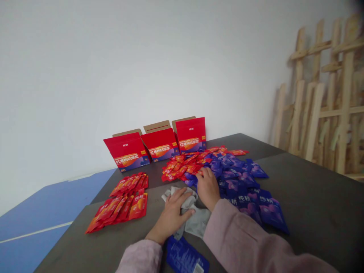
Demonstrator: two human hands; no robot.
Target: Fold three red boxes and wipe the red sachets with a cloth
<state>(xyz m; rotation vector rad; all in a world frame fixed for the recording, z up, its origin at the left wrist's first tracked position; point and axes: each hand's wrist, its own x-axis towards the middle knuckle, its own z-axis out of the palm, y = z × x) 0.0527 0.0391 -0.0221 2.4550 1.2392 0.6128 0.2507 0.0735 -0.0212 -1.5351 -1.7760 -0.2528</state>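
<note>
My left hand (174,212) lies over a crumpled grey cloth (197,222), with its fingers stretched forward and the thumb apart. Just ahead, my right hand (208,187) reaches into the near side of the sachet pile, its fingers curled down. Red sachets (182,167) and purple-blue sachets (189,179) meet at those fingertips, and what they grip is hidden. More purple-blue sachets (244,201) spread out to the right of that hand. Close to me, a single blue sachet (186,256) lies printed side up, partly under the cloth's edge.
Three red cartons with raised flaps, a left one (129,153), a middle one (160,146) and a right one (191,134), stand at the back. Overlapping red sachets (122,206) lie at left. A blue surface (57,204) adjoins the dark table (318,212); wooden frames (324,94) lean right.
</note>
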